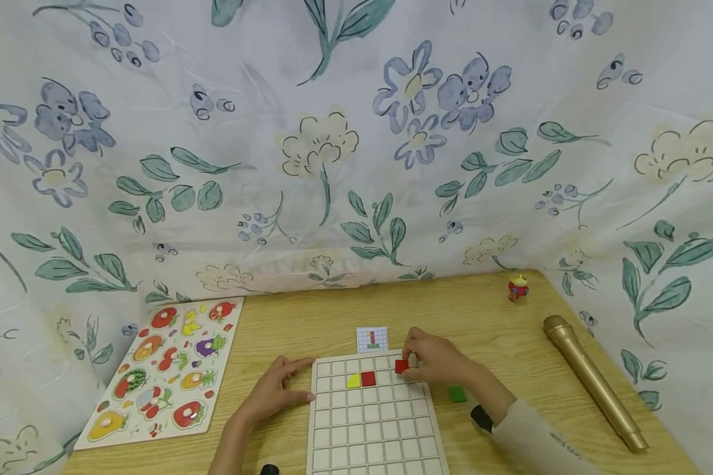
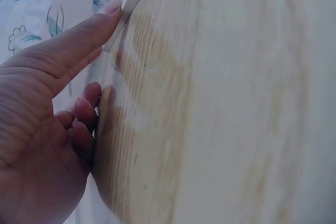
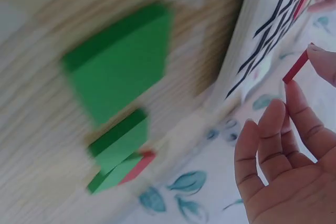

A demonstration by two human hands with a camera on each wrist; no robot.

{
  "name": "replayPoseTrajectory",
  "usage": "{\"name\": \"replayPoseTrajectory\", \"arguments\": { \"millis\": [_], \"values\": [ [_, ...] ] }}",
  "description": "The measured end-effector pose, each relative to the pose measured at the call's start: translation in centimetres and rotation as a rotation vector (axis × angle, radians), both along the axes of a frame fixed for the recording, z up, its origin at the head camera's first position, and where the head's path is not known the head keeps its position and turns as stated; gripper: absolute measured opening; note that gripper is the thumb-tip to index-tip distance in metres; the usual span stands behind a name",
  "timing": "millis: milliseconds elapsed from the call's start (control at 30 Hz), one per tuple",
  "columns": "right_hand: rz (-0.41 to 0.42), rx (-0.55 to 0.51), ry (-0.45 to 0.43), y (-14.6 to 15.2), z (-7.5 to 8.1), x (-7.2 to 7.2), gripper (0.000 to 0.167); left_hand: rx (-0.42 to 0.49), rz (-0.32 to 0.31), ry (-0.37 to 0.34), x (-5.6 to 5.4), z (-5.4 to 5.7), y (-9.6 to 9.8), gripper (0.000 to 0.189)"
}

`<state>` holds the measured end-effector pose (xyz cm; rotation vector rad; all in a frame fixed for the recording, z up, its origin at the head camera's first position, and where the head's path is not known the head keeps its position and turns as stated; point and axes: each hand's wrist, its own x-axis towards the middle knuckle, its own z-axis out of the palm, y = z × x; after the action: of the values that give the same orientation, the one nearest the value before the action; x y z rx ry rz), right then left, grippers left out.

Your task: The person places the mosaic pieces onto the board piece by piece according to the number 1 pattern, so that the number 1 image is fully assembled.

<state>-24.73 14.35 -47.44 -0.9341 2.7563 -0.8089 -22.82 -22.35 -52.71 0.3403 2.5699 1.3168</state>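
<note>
One floral curtain (image 1: 261, 99) hangs behind a wooden table (image 1: 297, 316). From left: fruit board (image 1: 157, 377); left hand (image 1: 276, 389), index and thumb extended, touching the grid (image 1: 371, 414); right hand (image 1: 436, 356) pinching a red tile (image 1: 401, 366) at the grid's far right corner; green tile (image 1: 457, 394); far toy (image 1: 517, 288); gold microphone (image 1: 597, 382).

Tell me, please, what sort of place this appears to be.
Probably a play or learning corner: the wooden table, backed by floral cloth, holds a gridded board with coloured tiles, a fruit-picture board and a small toy figure.
</note>
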Motion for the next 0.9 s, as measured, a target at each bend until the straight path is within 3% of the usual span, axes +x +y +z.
{"name": "replayPoseTrajectory", "arguments": {
  "millis": [633, 900],
  "values": [
    [0.119, 0.061, 0.027, -4.3, -1.1, 1.3, 0.02, -0.011, -0.008, -0.004, 0.1, 0.2, 0.2, 0.07],
    [0.109, 0.076, 0.032, -5.0, -1.6, 1.7, 0.02, -0.017, -0.001, -0.007, 0.2, 0.3, 0.2, 0.071]
  ]
}}
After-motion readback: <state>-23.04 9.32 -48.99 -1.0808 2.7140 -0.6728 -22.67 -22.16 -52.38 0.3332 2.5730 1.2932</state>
